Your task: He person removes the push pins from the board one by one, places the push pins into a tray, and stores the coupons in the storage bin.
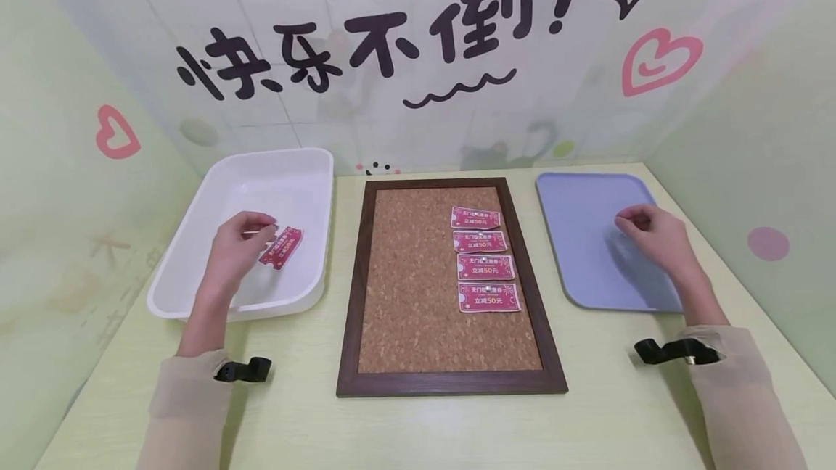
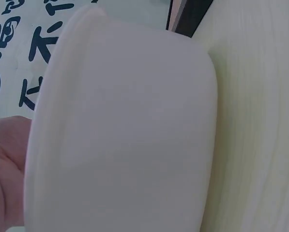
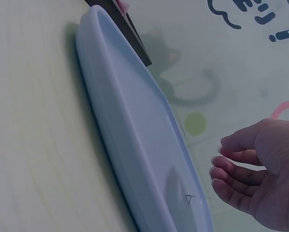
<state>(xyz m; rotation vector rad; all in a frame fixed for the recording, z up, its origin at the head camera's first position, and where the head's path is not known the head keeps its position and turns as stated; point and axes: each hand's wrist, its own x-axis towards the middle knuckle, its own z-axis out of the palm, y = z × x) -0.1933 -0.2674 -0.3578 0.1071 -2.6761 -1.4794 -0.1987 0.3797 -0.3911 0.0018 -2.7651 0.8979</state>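
My left hand pinches a pink coupon over the white basin. In the left wrist view the basin's wall hides the fingers and coupon; only part of the hand shows. On the right, my right hand hovers above the blue tray, thumb and fingers loosely bent. Nothing visible sits between those fingertips in the right wrist view. A thumbtack stands in the tray. Between both hands lies a framed cork board, with several pink coupons pinned in a column on its right side.
The board's dark wooden frame borders the cork. All three containers and boards rest on a pale table. A printed backdrop rises behind, and side walls stand left and right. Black wrist cameras sit on both sleeves.
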